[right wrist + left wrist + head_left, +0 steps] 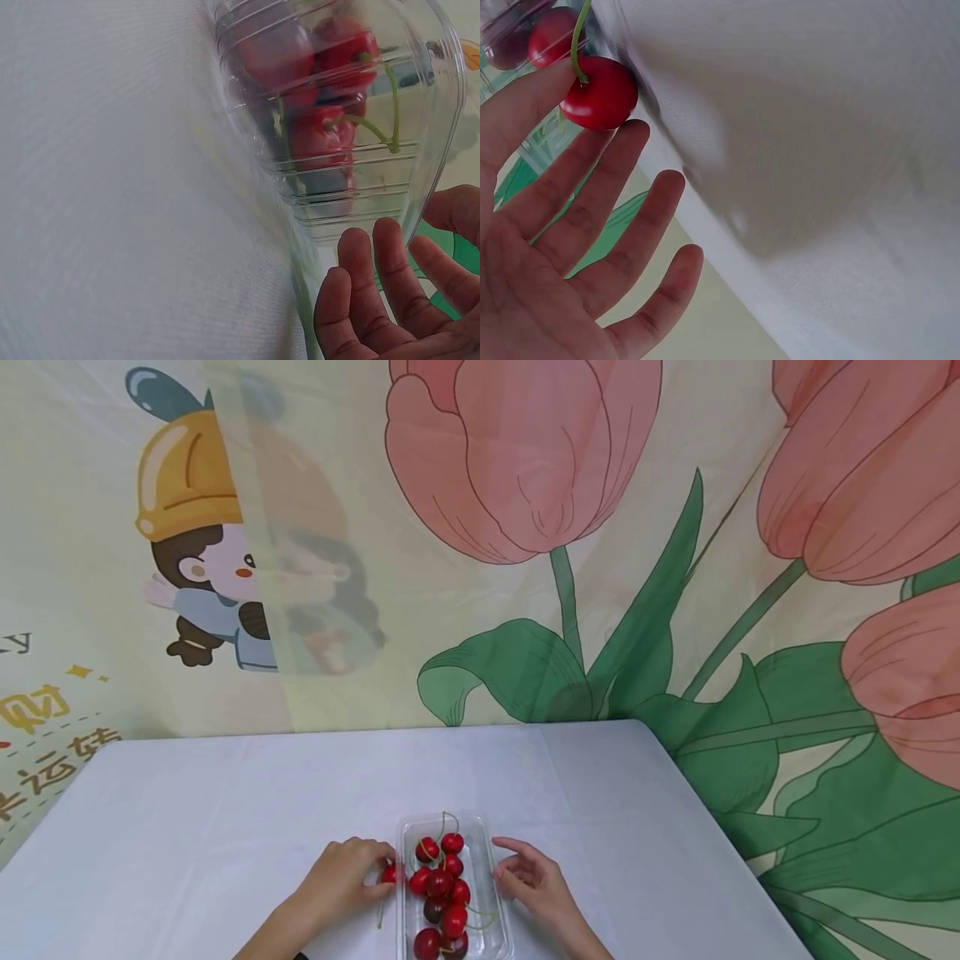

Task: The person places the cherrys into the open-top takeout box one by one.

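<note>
A red cherry with a green stem is pinched between the thumb and fingertips of my left hand, just outside the left wall of a clear plastic box. In the left wrist view, that cherry sits between thumb and first fingers, while the other fingers spread apart. Several red and dark cherries lie inside the box, some with stems. My right hand is beside the box's right side with its fingers loosely bent. From the right wrist, its fingertips show right at the ribbed wall.
A white cloth covers the table, which ends at a back edge and a slanting right edge. Behind it hangs a curtain printed with large pink tulips, green leaves and a cartoon figure.
</note>
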The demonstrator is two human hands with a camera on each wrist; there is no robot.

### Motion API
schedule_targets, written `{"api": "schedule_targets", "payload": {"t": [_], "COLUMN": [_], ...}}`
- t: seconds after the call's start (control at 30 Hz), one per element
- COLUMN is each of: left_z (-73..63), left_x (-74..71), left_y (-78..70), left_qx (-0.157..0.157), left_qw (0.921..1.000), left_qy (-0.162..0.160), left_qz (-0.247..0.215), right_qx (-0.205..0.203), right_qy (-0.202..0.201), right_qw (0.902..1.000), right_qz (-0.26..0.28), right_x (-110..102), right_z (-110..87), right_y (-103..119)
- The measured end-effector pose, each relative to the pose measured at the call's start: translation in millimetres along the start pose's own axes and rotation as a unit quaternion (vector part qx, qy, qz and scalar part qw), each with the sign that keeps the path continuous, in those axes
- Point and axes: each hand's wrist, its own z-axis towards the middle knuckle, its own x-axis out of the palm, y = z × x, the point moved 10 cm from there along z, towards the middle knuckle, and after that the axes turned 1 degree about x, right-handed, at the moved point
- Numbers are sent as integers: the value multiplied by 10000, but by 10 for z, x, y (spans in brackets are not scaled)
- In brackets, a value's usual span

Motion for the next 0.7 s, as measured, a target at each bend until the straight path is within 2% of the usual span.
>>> {"api": "schedule_targets", "payload": {"t": [0.17,0.3,0.53,0.7], "left_z": [-15,-52,-113,-99], "left_x": [-5,-60,-287,-485], "left_y": [7,40,144,114], "left_qx": [-96,-260,-796,-837], "left_qw": [9999,9996,9962,9937], "left_qy": [16,-89,-315,-700], "left_qz": [-81,80,135,239], "right_qx": [28,27,-31,-50], "right_qy": [29,57,52,80], "right_qw": [10000,9999,9999,9999], "right_qz": [85,115,140,145], "right_x": [9,16,16,15], "right_z": [-1,-6,-18,-24], "right_y": [-20,-17,33,39]}}
